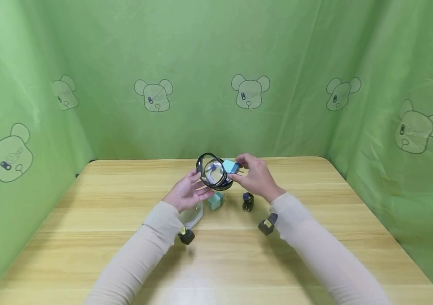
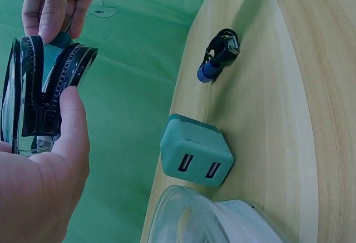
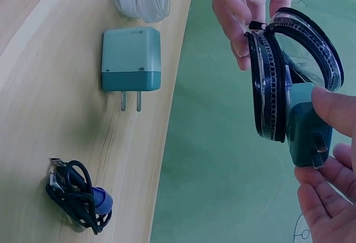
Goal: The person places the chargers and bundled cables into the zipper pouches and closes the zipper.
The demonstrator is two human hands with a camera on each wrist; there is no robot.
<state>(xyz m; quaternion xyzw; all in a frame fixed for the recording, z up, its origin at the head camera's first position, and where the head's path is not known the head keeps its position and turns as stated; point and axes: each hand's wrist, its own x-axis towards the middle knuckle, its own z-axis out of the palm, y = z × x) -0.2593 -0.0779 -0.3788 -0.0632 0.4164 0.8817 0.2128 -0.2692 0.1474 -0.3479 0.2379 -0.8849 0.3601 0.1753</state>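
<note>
My left hand (image 1: pixel 188 191) holds up a small round clear zip pouch (image 3: pixel 268 87) with black zipper edging, its lid partly unzipped. A coiled pale cable (image 1: pixel 213 171) shows inside it. Between the thumb and fingers of my right hand (image 1: pixel 255 176) is a teal plug charger (image 3: pixel 308 123), its prongs toward me and its other end in the pouch's opening. On the table below stands a second teal charger (image 2: pixel 197 151) with two USB ports. A bundled black cable (image 3: pixel 80 196) with a blue tie lies to its right.
A clear round case (image 1: pixel 192 215) with something white in it sits on the wooden table (image 1: pixel 231 262), under my left wrist. Green curtains (image 1: pixel 201 51) with bear-head drawings surround the table at the back and both sides.
</note>
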